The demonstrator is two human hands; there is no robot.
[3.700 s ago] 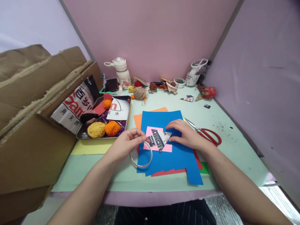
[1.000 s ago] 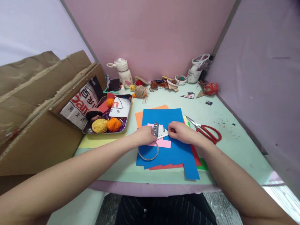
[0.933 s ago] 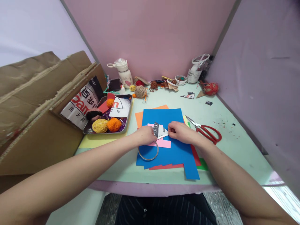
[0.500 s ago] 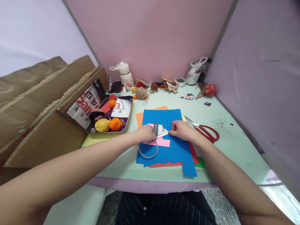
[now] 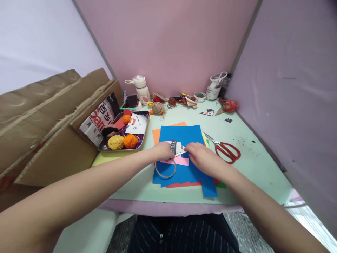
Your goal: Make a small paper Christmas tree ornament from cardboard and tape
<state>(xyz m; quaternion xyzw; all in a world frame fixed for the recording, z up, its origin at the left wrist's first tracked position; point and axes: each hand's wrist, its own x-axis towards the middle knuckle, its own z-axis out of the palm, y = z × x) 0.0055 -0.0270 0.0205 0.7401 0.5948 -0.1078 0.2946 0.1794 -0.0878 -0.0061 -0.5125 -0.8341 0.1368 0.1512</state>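
Over a blue paper sheet (image 5: 181,133), a white-and-black printed card triangle (image 5: 179,148) lies between my two hands. My left hand (image 5: 165,150) is closed on the triangle's left end. At its right tip, my right hand (image 5: 198,156) has its fingertips pressed together on the card's point. A thin ring, like a narrow tape roll (image 5: 165,176), rests on the blue sheet just below my left hand, touching or nearly touching it. Pink paper pieces (image 5: 181,161) lie under and in front of the triangle.
Red-handled scissors (image 5: 228,153) lie to the right. A metal tray (image 5: 143,140) with yarn balls stands left, before leaning cardboard (image 5: 60,154). Behind are a white bottle (image 5: 142,89), yarn, tape rolls (image 5: 200,97) and a jar (image 5: 212,92). Printed scraps (image 5: 207,113) lie at back right.
My right hand has turned, its fingers now bent further over the triangle's tip. My left hand keeps its hold. The whole view has shifted slightly.
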